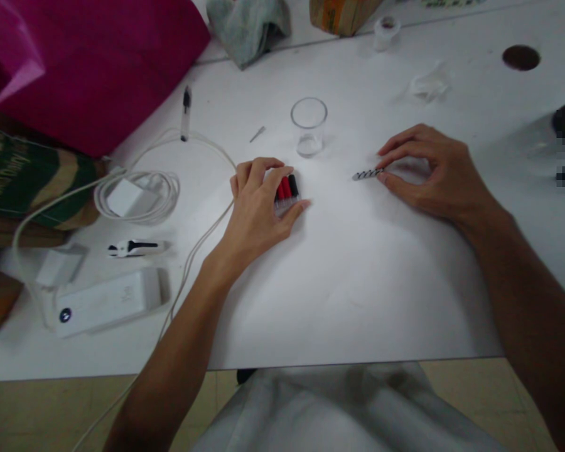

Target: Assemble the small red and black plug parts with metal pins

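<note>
My left hand (pixel 257 213) is closed around a small clear case (pixel 287 202) on the white table, fingers at its far side and thumb at its near right corner. Inside the case stand several red and black cylinders; part of it is hidden by the fingers. To the right, my right hand (pixel 437 176) pinches the end of a small, narrow strip with a black-and-silver pattern (pixel 365 175) between thumb and fingertips, just above or on the table. An upright clear cup (pixel 309 129) stands beyond and between both hands. A small pointed grey piece (pixel 258 133) lies left of the cup.
On the left are a pen (pixel 185 116), a coiled white cable (pixel 172 188), a black-and-white clipper-like tool (pixel 135 248), a white power bank (pixel 110 301) and a magenta bag (pixel 98 63). A grey cloth (pixel 249 28) and crumpled clear plastic (pixel 430 81) lie toward the back.
</note>
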`<state>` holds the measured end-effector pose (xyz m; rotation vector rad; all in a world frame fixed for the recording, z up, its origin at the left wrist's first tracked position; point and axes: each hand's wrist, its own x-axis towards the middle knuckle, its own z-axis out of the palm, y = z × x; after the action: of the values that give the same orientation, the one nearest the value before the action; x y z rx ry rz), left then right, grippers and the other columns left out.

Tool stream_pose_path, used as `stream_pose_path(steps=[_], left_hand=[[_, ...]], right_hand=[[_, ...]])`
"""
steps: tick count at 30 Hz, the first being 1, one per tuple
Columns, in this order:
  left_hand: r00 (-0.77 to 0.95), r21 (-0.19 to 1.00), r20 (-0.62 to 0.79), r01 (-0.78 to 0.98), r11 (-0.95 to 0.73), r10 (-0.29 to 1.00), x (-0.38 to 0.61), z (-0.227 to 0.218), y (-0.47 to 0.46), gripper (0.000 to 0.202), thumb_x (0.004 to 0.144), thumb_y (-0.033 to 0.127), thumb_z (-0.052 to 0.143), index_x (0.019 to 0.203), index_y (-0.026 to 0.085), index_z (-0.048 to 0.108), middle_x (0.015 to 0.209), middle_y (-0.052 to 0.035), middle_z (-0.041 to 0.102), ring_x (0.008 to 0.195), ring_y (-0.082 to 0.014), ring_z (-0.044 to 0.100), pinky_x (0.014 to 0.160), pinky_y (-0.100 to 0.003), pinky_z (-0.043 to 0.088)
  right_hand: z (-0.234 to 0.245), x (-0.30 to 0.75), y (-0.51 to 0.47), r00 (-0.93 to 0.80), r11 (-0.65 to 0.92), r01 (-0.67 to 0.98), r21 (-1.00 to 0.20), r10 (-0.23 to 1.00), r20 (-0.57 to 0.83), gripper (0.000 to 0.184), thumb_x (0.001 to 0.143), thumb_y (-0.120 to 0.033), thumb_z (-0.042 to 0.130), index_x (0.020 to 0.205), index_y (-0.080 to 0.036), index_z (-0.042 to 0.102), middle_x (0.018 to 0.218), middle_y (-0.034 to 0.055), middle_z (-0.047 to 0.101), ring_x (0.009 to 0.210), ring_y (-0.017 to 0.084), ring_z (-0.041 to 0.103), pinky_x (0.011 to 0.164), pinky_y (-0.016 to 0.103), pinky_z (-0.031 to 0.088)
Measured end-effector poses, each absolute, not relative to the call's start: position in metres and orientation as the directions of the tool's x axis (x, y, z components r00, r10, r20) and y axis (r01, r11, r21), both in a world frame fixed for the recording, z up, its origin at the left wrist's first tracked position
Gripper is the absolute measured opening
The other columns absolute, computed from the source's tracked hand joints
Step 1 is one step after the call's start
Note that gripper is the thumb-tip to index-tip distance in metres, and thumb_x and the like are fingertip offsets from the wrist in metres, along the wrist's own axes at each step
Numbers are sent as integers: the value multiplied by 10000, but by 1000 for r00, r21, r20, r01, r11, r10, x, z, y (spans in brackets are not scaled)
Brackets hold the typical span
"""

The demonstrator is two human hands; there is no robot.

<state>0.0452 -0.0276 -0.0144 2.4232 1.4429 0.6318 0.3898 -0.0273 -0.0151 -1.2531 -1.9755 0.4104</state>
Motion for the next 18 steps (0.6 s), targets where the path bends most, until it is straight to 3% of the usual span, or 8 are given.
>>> stream_pose_path(steps=[18], left_hand=[[421,414,244,769,-487,874,45,-17,-27,619,1018,705,774,1477,317,625,1573,-135,626,1462,-414,528,1294,-641,412]], right_hand=[[-14,390,-28,-249,470,635,-613,876,414,188,875,-234,871,1012,-354,823,1203,46,830,1118,303,774,1070,534,595]])
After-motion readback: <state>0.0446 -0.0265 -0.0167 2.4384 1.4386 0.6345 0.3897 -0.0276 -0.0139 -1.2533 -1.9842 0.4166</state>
